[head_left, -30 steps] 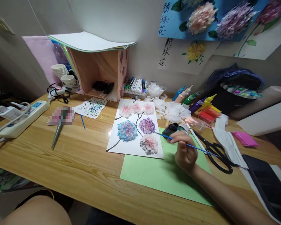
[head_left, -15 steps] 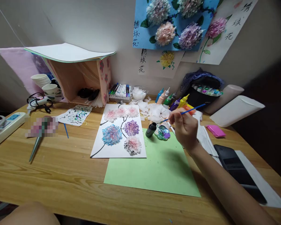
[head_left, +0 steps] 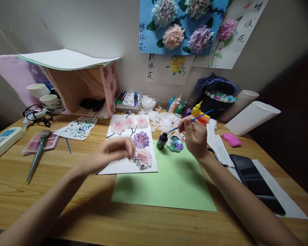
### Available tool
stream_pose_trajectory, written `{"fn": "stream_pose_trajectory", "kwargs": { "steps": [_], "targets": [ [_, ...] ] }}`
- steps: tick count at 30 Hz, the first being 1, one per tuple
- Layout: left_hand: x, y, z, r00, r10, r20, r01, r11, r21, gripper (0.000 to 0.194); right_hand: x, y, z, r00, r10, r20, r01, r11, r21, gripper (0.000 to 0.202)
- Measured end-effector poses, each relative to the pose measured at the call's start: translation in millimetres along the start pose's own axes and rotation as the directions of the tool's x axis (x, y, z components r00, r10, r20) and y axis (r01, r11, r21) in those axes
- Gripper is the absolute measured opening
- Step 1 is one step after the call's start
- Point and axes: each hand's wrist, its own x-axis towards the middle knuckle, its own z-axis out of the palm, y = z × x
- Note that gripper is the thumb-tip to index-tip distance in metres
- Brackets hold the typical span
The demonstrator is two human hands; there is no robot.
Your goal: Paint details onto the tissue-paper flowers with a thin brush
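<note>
My right hand point(head_left: 194, 135) is closed around a thin blue paintbrush point(head_left: 202, 115), above the green sheet's far right corner. The brush tip is at the mouth of a small black bottle point(head_left: 161, 141) standing upright on the green paper point(head_left: 166, 188). My left hand point(head_left: 115, 150), slightly blurred, hovers over the white sheet point(head_left: 118, 167) with fingers loosely curled and nothing seen in them. On that sheet are painted dark branches and fluffy pink, purple point(head_left: 141, 140) and black-tipped flowers; the left hand hides the blue flower. A flower-shaped palette point(head_left: 175, 143) with paint smears lies beside the bottle.
Behind lie torn white tissue pieces point(head_left: 166, 119), paint bottles point(head_left: 179, 108), a marker rack point(head_left: 128, 101) and a glass bowl point(head_left: 148, 101). At right are a pink packet point(head_left: 231, 140) and a black case point(head_left: 256, 181); at left, a power strip point(head_left: 5, 141) and a green pointed tool point(head_left: 37, 157).
My left hand has come into view from the lower left, over the white sheet. The brush tip has moved to the bottle's mouth. The whole view has shifted slightly.
</note>
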Motion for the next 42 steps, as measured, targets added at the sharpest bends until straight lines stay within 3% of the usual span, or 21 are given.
{"fn": "stream_pose_trajectory", "kwargs": {
  "steps": [2, 3, 4, 7, 10, 15, 21, 24, 29, 34, 38, 42],
  "targets": [
    [17.6, -33.6, -20.5, 0.97, -0.122, -0.21, 0.131, 0.991, 0.03, 0.018, 0.5, 1.0, 0.6, 1.0, 0.012, 0.013, -0.013, 1.0, 0.024, 0.033],
    [21.8, -49.6, -28.4, 0.925, -0.188, -0.329, 0.219, 0.974, 0.059, 0.018, 0.9, 1.4, 0.7, 1.0, 0.018, 0.011, -0.018, 0.999, 0.04, 0.033],
    [23.1, -64.3, -34.4, 0.896, -0.235, -0.378, 0.288, 0.953, 0.091, 0.019, 1.4, 1.7, 0.7, 1.0, 0.025, 0.001, -0.025, 0.998, 0.056, 0.033],
    [16.3, -95.1, -41.3, 0.848, -0.282, -0.449, 0.39, 0.905, 0.169, 0.025, 3.1, 2.4, -0.2, 0.997, 0.052, -0.06, -0.047, 0.996, 0.077, 0.036],
    [6.6, -107.7, -39.1, 0.837, -0.275, -0.473, 0.423, 0.874, 0.24, 0.026, 4.2, 3.1, -0.3, 0.997, 0.063, -0.05, -0.061, 0.997, 0.057, 0.037],
    [0.6, -115.9, -37.7, 0.832, -0.249, -0.495, 0.441, 0.838, 0.32, 0.026, 3.8, 3.2, 0.8, 0.999, 0.045, 0.001, -0.045, 0.998, 0.042, 0.035],
    [0.1, -118.1, -34.6, 0.759, -0.192, -0.622, 0.423, 0.872, 0.247, 0.021, 4.0, -0.5, -1.2, 0.999, 0.012, -0.047, -0.012, 1.0, 0.016, 0.036],
    [0.7, -112.8, -29.9, 0.771, -0.139, -0.622, 0.377, 0.886, 0.269, 0.02, 4.0, -2.7, -2.2, 1.0, -0.006, -0.013, 0.006, 1.0, -0.01, 0.035],
    [1.6, -104.4, -18.2, 0.798, -0.11, -0.593, 0.329, 0.904, 0.274, 0.021, 2.9, -6.0, -3.5, 0.996, -0.024, -0.089, 0.022, 0.999, -0.023, 0.034],
    [1.1, -100.0, -8.8, 0.817, -0.066, -0.573, 0.282, 0.913, 0.296, 0.021, 1.6, -3.6, -1.2, 0.999, -0.032, -0.031, 0.031, 0.999, -0.044, 0.032],
    [0.8, -99.4, -8.6, 0.799, -0.043, -0.599, 0.272, 0.915, 0.297, 0.021, 3.7, -2.7, -3.0, 0.995, -0.02, -0.101, 0.023, 0.999, 0.031, 0.028],
    [0.7, -100.3, -10.8, 0.746, -0.038, -0.665, 0.298, 0.912, 0.283, 0.019, 7.5, -9.4, -4.9, 0.977, 0.023, -0.212, 0.01, 0.988, 0.151, 0.031]
  ]
}}
